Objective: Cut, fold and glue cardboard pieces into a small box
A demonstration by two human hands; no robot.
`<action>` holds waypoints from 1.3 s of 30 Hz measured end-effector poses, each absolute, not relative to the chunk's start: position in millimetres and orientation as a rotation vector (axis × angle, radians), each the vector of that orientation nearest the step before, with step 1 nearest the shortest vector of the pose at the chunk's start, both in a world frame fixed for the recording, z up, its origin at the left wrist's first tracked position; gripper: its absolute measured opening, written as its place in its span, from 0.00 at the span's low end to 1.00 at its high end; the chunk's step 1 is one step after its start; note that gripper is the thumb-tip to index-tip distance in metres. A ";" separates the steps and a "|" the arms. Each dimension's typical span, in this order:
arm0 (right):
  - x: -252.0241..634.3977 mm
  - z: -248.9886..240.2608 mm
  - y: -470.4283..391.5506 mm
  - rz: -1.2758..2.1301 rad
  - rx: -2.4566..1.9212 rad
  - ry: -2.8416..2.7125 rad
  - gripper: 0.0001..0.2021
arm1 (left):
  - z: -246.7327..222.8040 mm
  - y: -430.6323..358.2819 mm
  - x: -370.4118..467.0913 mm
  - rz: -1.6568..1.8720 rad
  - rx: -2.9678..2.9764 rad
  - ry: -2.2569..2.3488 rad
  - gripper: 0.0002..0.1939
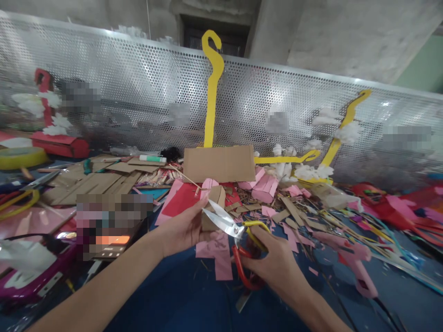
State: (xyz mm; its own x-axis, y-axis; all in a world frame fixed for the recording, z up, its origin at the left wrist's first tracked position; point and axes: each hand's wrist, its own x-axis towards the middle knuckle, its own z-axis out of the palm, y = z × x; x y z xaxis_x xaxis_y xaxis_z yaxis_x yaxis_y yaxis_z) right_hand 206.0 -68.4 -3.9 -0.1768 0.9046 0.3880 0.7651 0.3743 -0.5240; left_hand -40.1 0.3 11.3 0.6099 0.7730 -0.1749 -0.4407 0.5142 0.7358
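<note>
Above a blue tabletop (166,295), the left hand (182,227) grips a cardboard piece (217,195), apparently to steady it near the scissors (227,226), held blades apart by the right hand (275,252).

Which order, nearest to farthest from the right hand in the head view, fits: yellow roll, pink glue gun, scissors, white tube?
1. Scissors: in the right hand.
2. Pink glue gun: to its right.
3. White tube: back left.
4. Yellow roll: far left.

No text, labels, brands, numbers or signs legible. White-and-green tube (152,158): any print on it is too small and blurred to read.
</note>
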 end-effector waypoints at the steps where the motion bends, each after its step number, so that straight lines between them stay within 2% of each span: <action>1: 206.0 -3.8 -68.4 0.263 -1.430 -1.987 0.15 | 12.2 -0.2 -40.0 0.768 0.704 0.528 0.25; 20: 206.5 -5.1 -69.7 0.353 -1.423 -1.914 0.15 | 18.9 -2.0 -39.7 0.783 0.686 0.567 0.26; 25: 205.1 -1.5 -64.1 0.374 -1.434 -1.824 0.11 | 16.6 0.4 -40.2 0.796 0.700 0.558 0.26; 30: 203.6 3.2 -64.2 0.257 -1.440 -1.924 0.12 | 17.3 0.6 -38.9 0.803 0.704 0.559 0.26; 39: 199.1 1.3 -67.6 0.056 -1.337 -2.081 0.14 | 21.2 -1.5 -36.3 0.831 0.663 0.632 0.21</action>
